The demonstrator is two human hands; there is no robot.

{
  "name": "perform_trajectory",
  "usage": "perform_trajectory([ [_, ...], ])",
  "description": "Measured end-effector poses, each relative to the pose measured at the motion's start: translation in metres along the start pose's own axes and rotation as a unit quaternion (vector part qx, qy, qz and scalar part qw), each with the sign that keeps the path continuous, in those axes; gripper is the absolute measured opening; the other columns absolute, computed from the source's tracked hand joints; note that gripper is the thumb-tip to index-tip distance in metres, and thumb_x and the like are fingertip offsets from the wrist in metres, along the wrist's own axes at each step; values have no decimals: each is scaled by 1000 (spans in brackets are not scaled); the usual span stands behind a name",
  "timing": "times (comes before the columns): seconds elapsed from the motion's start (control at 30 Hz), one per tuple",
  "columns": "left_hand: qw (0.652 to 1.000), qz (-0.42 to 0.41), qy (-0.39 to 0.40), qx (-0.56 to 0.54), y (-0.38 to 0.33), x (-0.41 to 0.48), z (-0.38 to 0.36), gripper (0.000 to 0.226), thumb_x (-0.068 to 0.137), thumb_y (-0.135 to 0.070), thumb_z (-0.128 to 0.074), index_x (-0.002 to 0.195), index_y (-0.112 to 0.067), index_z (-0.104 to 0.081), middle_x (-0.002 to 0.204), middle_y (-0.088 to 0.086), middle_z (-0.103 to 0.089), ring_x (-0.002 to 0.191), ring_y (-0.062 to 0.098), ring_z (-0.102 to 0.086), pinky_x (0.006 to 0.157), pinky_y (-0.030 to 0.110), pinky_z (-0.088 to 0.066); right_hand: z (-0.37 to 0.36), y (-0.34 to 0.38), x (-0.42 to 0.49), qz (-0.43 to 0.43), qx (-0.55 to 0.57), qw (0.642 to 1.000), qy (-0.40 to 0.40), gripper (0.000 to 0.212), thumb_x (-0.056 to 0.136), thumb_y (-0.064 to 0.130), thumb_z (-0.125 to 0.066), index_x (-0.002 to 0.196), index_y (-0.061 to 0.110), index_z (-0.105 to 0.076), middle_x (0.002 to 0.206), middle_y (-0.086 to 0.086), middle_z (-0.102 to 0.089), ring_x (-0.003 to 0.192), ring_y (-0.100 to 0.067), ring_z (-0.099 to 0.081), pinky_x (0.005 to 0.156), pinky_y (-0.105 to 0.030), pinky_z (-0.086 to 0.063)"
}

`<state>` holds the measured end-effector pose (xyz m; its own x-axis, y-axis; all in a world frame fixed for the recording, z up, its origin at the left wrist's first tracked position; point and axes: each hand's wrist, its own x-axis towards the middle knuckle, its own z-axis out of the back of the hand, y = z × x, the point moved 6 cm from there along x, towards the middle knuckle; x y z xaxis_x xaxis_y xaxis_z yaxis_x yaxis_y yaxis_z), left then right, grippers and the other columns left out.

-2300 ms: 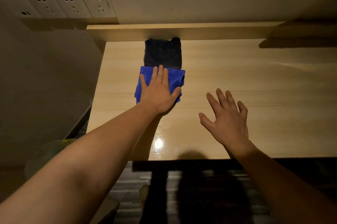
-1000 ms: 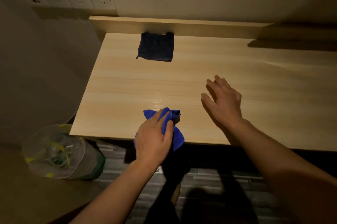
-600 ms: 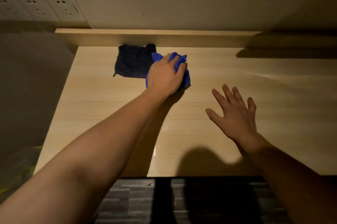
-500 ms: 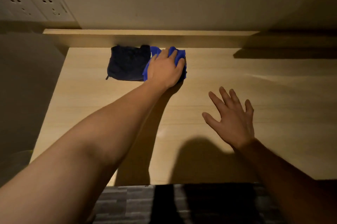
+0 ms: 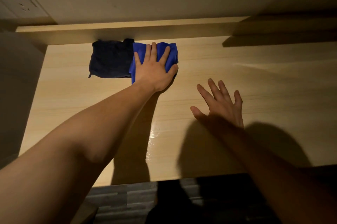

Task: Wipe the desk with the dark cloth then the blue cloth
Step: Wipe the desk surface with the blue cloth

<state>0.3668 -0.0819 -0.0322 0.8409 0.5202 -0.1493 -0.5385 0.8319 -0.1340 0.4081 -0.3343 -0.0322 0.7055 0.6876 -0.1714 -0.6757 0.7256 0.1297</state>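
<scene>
Blue cloth (image 5: 171, 54) beside dark cloth (image 5: 111, 59), desk's (image 5: 255, 77) back edge

Under my left hand (image 5: 155, 70) the blue cloth (image 5: 172, 54) is bright royal blue. Left of it, the dark cloth (image 5: 110, 59) is near-black navy. The desk (image 5: 255, 77) is pale yellow wood with fine grain lines. Far left, a white socket (image 5: 18, 2).
</scene>
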Motion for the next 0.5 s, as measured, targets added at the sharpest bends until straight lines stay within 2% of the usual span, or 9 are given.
perform_trajectory([
  [0.1, 1000, -4, -1, -2, -4, -26, -5, 80, 101, -77, -9, 171, -39, -1, 180, 9, 6, 166, 30, 6, 128, 66, 6, -1, 0, -3, -2, 21, 1000, -18, 79, 92, 83, -25, 162, 49, -13, 175, 9, -2, 161, -18, 4, 123, -63, 0],
  [0.27, 1000, -21, -7, -2, -13, -94, -17, 78, 102, -74, -8, 171, -39, 0, 180, 8, 6, 166, 27, 8, 129, 63, 8, -2, 0, -5, 3, 11, 999, -37, 79, 92, 85, -19, 163, 48, -13, 175, 8, -4, 161, -20, 3, 124, -64, -3],
  [0.5, 1000, 2, 17, -10, -30, -197, -34, 75, 104, -73, -8, 170, -41, 7, 178, 3, 17, 164, 22, 18, 127, 65, 14, -5, -1, -5, 5, -4, 999, -39, 81, 91, 86, -17, 163, 48, -13, 175, 7, -5, 161, -22, 0, 123, -64, -5],
])
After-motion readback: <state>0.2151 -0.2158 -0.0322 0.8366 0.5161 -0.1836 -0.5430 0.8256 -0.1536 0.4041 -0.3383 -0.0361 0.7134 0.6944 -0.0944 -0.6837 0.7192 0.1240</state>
